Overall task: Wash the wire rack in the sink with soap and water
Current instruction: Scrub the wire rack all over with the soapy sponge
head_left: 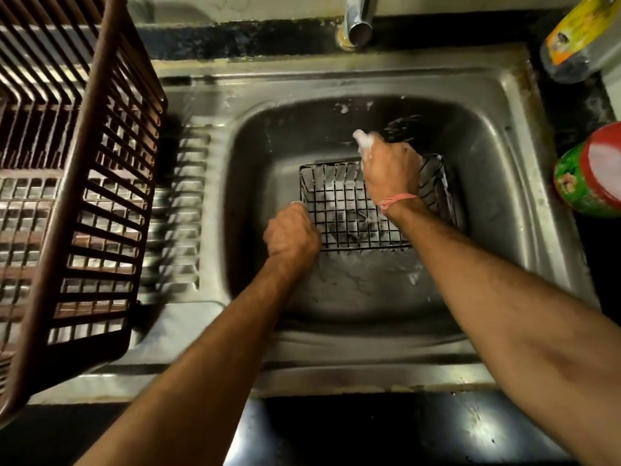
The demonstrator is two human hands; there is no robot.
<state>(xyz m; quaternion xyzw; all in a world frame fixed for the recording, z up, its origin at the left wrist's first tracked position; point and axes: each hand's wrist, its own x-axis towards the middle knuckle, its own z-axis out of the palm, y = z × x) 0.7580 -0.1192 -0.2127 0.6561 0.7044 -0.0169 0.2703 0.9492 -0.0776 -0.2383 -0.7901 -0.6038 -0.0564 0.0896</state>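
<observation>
A black wire rack (339,210) with raised sides lies in the steel sink (497,183), foam showing through its grid. My left hand (291,234) grips the rack's near left edge with curled fingers. Over the rack's far right corner, my right hand (389,166) is closed round a soapy scrubber (362,137), of which only a foamy tip shows. The tap (359,18) stands above the basin with no water running from it.
A brown plastic dish basket (87,183) stands on the ribbed drainboard at the left. On the dark counter at the right stand a green jar with a red lid (591,173) and a yellow-labelled bottle (581,35). Foam flecks dot the basin.
</observation>
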